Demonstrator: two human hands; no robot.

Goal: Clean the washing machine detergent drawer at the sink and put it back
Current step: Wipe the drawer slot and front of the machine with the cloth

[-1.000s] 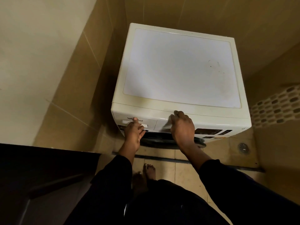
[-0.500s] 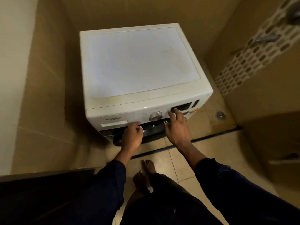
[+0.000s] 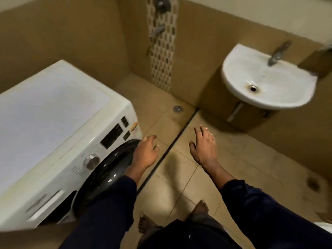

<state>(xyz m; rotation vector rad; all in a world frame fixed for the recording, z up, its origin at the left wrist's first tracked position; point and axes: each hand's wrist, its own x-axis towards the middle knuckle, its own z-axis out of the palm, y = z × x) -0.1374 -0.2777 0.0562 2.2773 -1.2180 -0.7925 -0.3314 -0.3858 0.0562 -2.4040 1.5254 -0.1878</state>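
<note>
The white washing machine [image 3: 53, 112] fills the left side, seen at an angle. Its detergent drawer [image 3: 45, 202] sits shut in the front panel at the lower left, beside the dark round door [image 3: 107, 169] and a silver knob [image 3: 91, 161]. A white wall sink [image 3: 239, 94] with a metal tap [image 3: 277, 53] hangs at the upper right. My left hand [image 3: 146, 152] hovers just right of the machine's door, empty, fingers loosely curled. My right hand [image 3: 203, 146] hangs over the floor below the sink, empty with fingers spread.
Tan tiled walls enclose the room. A dark threshold strip [image 3: 172, 146] runs across the tiled floor between the machine and the sink. A floor drain [image 3: 177, 108] lies near the far wall. Shower fittings [image 3: 158, 31] sit on a mosaic strip. My bare feet [image 3: 201, 208] stand below.
Both hands have left the machine's front panel and now hang in the air. The view has swung right, bringing the sink into sight.
</note>
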